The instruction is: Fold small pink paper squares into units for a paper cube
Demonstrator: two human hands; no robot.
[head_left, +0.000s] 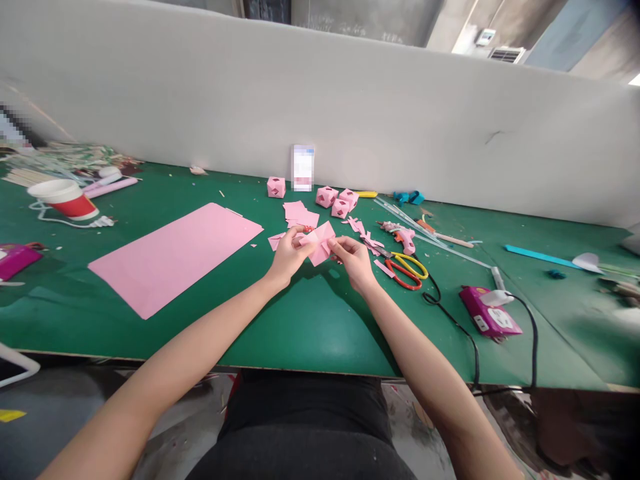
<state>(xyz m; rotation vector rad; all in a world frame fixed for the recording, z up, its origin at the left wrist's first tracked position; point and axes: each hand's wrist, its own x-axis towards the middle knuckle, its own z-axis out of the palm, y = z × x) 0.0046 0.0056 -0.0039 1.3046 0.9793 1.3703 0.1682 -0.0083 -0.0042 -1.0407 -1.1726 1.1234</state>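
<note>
Both hands meet above the middle of the green table, a little in from its near edge, and share one small folded pink paper piece. The left hand pinches the piece's left side between thumb and fingers, and the right hand is closed on its right edge, fingertips curled in. The piece looks only partly shaped: flat flaps still stick out and it is not yet a closed form. Toward the far edge stand four finished pink paper cubes with cut-out windows, one apart to the left and three clustered, so several units appear done. A large uncut pink sheet lies flat on the left half of the table, and small pink squares and scraps sit between the cubes and the hands, so plenty of material seems left to work. Just right of the hands lie scissors and a glue gun, untouched.
</note>
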